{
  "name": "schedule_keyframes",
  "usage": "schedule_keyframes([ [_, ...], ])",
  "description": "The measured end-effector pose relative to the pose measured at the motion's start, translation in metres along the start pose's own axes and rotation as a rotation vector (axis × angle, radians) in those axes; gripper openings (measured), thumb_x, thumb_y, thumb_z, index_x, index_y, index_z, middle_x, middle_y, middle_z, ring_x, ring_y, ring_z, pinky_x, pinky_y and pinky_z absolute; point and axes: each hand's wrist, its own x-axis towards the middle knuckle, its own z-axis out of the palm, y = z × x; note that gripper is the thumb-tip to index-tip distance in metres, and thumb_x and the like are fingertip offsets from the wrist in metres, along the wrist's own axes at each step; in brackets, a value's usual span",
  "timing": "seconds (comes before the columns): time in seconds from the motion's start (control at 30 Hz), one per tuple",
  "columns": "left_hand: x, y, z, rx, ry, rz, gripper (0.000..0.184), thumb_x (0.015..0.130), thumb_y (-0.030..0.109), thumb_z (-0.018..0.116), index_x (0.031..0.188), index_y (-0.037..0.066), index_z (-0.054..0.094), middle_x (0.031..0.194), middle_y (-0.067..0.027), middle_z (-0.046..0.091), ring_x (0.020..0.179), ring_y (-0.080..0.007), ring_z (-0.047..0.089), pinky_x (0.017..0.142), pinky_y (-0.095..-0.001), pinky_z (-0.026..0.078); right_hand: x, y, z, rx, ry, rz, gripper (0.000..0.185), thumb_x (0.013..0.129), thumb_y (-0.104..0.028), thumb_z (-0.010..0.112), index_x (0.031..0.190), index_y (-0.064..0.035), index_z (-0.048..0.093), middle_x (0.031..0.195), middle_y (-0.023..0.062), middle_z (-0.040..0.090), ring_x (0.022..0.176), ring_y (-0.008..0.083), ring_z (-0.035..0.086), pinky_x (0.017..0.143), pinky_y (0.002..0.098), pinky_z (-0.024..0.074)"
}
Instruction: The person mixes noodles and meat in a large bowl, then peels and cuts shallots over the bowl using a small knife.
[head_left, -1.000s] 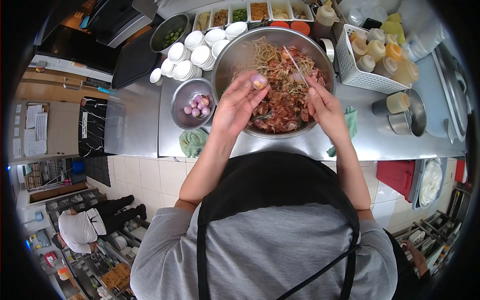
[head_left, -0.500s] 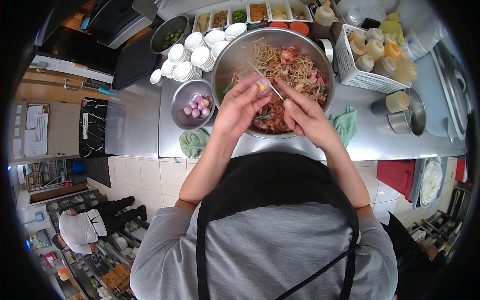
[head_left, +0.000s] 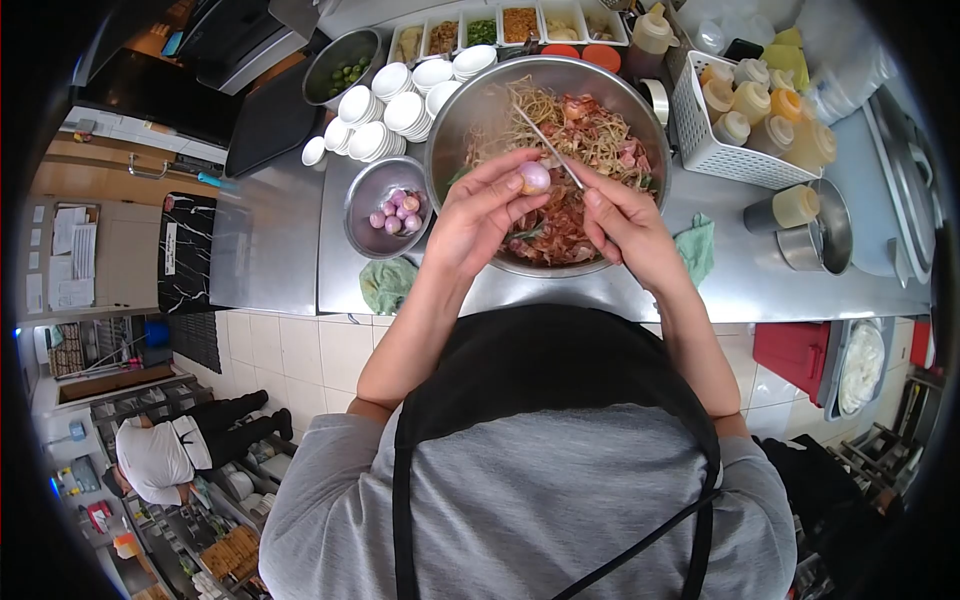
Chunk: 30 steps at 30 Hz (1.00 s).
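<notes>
Between the fingertips of my left hand (head_left: pixel 482 212) is a shallot (head_left: pixel 535 178), smooth and pale purple. My right hand (head_left: pixel 630 222) is closed around a knife (head_left: pixel 548 143), whose thin blade points up and left, just right of the shallot. Both hands are over a large steel bowl (head_left: pixel 436 120) holding reddish papery peelings (head_left: pixel 560 225) and stringy brown roots (head_left: pixel 520 110). Left of it, a smaller steel bowl (head_left: pixel 356 215) contains several peeled shallots (head_left: pixel 398 213).
Stacked white cups (head_left: pixel 375 140) stand behind the small bowl. Green cloths (head_left: pixel 388 285) lie on the steel counter (head_left: pixel 270 250) on both sides. A white basket of squeeze bottles (head_left: pixel 735 160) is at right. Another person (head_left: pixel 160 455) works at the lower left.
The knife has moved right and away from the shallot, along with my right hand. The shallot has turned in my left fingers and shows a smooth purple side.
</notes>
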Motion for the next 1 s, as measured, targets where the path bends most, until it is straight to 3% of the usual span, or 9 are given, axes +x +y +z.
schedule_keyframes([
  [0.23, -0.001, 0.011, -0.02, 0.081, -0.037, 0.016, 0.031, 0.082, 0.005, 0.049, 0.111, -0.005, 0.046, 0.107, -0.0146, 0.053, 0.097, -0.0201, 0.053, 0.086, -0.0321, 0.043, -0.002, -0.009, -0.01, -0.016, 0.063, 0.028, 0.035, 0.089, -0.017, 0.041, 0.124, -0.0117, 0.042, 0.057, -0.0047, 0.037, 0.049, 0.003, 0.035, 0.043, 0.0168, 0.0295],
  [0.4, -0.008, 0.01, -0.034, 0.401, 0.14, 0.126, 0.032, 0.078, -0.004, 0.05, 0.11, -0.001, 0.047, 0.107, -0.0129, 0.053, 0.099, -0.0182, 0.051, 0.086, -0.0289, 0.041, -0.002, 0.001, 0.004, -0.044, -0.012, 0.03, 0.041, 0.09, -0.019, 0.039, 0.13, -0.0146, 0.032, 0.053, -0.004, 0.035, 0.044, 0.0029, 0.031, 0.04, 0.0159, 0.0262],
  [0.6, -0.009, 0.002, -0.021, 0.186, 0.041, 0.125, 0.04, 0.075, -0.009, 0.05, 0.113, -0.001, 0.044, 0.109, -0.0125, 0.052, 0.101, -0.0182, 0.05, 0.087, -0.029, 0.04, 0.005, 0.013, 0.024, -0.046, -0.126, -0.056, 0.041, 0.09, -0.019, 0.04, 0.13, -0.0143, 0.032, 0.053, -0.0042, 0.035, 0.045, 0.0029, 0.032, 0.041, 0.0162, 0.028],
  [0.7, -0.009, 0.002, -0.024, 0.149, 0.003, 0.104, 0.041, 0.075, -0.007, 0.05, 0.115, -0.001, 0.043, 0.111, -0.0144, 0.051, 0.102, -0.0185, 0.05, 0.088, -0.0294, 0.039, 0.006, 0.015, 0.016, -0.011, -0.103, 0.007, 0.038, 0.09, -0.019, 0.039, 0.128, -0.0143, 0.036, 0.053, -0.0042, 0.035, 0.044, 0.0029, 0.032, 0.04, 0.0162, 0.0274],
  [0.77, -0.01, 0.003, -0.024, 0.162, -0.003, 0.096, 0.041, 0.077, -0.004, 0.051, 0.117, -0.001, 0.041, 0.113, -0.0169, 0.049, 0.103, -0.0204, 0.049, 0.089, -0.0314, 0.039, 0.006, 0.011, 0.01, 0.007, -0.043, 0.066, 0.035, 0.089, -0.015, 0.042, 0.123, -0.0129, 0.044, 0.057, -0.0041, 0.037, 0.05, 0.0044, 0.035, 0.046, 0.0183, 0.0318],
  [0.93, -0.008, 0.004, -0.02, 0.17, -0.02, 0.074, 0.042, 0.079, 0.0, 0.05, 0.119, -0.001, 0.039, 0.116, -0.0201, 0.046, 0.104, -0.0221, 0.049, 0.09, -0.0334, 0.038, 0.005, 0.006, 0.006, -0.026, 0.026, 0.051, 0.035, 0.089, -0.017, 0.041, 0.124, -0.011, 0.042, 0.057, -0.0041, 0.038, 0.049, 0.0041, 0.035, 0.045, 0.0181, 0.0312],
  [1.0, -0.007, 0.004, -0.019, 0.122, 0.007, 0.067, 0.04, 0.077, -0.003, 0.052, 0.116, -0.001, 0.042, 0.114, -0.0167, 0.05, 0.101, -0.0191, 0.05, 0.087, -0.0297, 0.04, 0.005, 0.007, 0.007, -0.006, 0.032, 0.055, 0.037, 0.089, -0.017, 0.042, 0.125, -0.0111, 0.041, 0.056, -0.0041, 0.038, 0.049, 0.0041, 0.035, 0.045, 0.0181, 0.0311],
])
